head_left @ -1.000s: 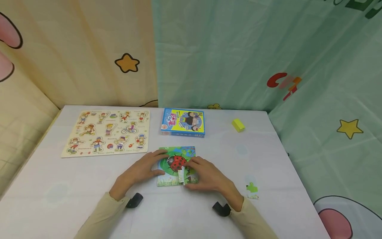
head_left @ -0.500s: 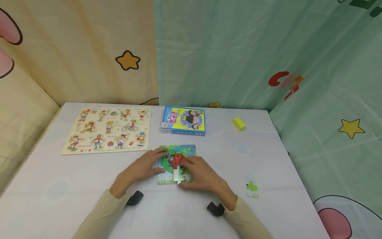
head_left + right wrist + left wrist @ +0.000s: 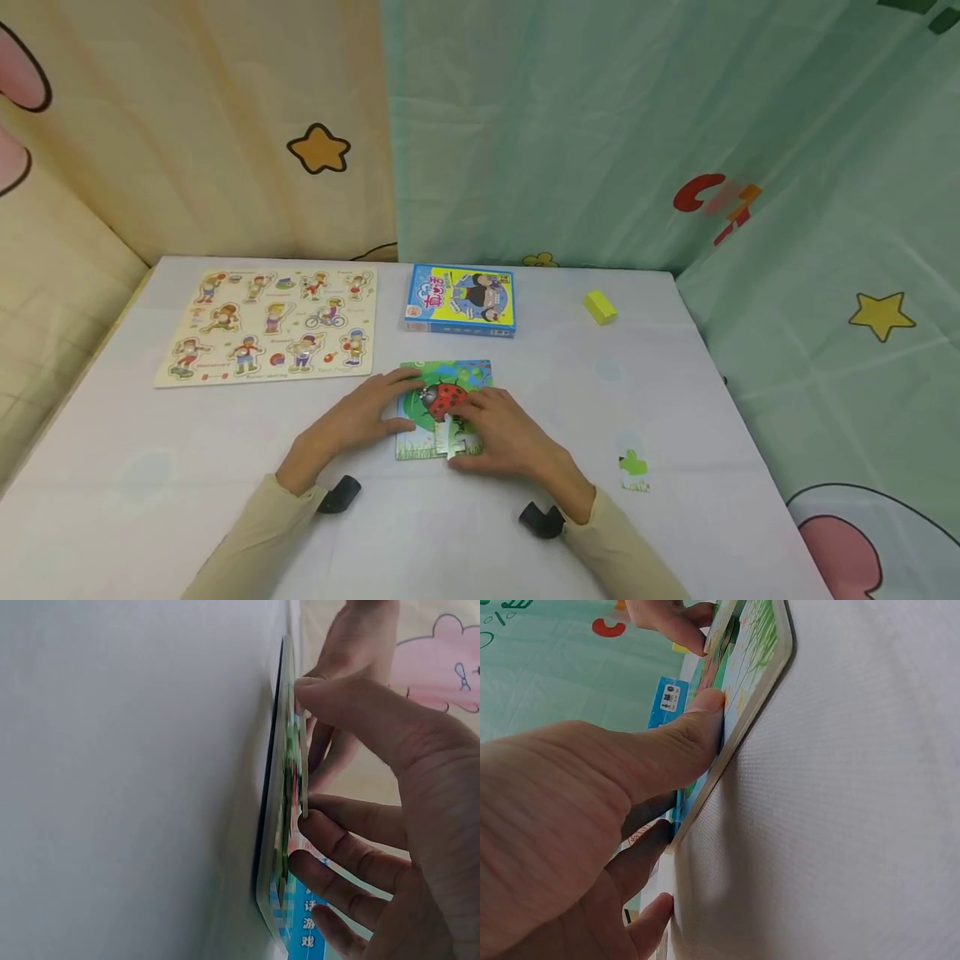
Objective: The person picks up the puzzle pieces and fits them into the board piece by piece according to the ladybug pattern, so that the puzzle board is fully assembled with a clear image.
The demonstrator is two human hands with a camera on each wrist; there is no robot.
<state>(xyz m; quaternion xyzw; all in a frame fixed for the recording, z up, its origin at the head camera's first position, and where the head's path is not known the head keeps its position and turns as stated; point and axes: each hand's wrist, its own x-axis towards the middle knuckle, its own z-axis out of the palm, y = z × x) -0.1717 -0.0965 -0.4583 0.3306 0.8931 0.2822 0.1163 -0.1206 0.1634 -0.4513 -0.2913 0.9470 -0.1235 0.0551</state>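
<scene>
The ladybug jigsaw puzzle (image 3: 408,446) lies flat on the table in front of me. My left hand (image 3: 348,433) rests at its left edge; in the left wrist view the thumb (image 3: 690,739) lies on the picture, fingers by the rim. My right hand (image 3: 517,437) pinches a puzzle piece (image 3: 443,436) between thumb and fingers, over the lower middle of the picture. Seen from the right wrist, this thin piece (image 3: 304,769) sits just above the board; whether it touches cannot be told. A second puzzle piece (image 3: 633,471), green and white, lies off to the right.
A wooden board with sports figures (image 3: 270,325) occupies the table's back left. Behind the puzzle lies a blue and yellow box (image 3: 461,300). A yellow block (image 3: 600,307) sits at the back right. Curtains hang along the table's back and right.
My right hand has moved slightly left with the puzzle piece, from the lower right toward the lower middle of the picture, then stayed there. The left hand has kept its place.
</scene>
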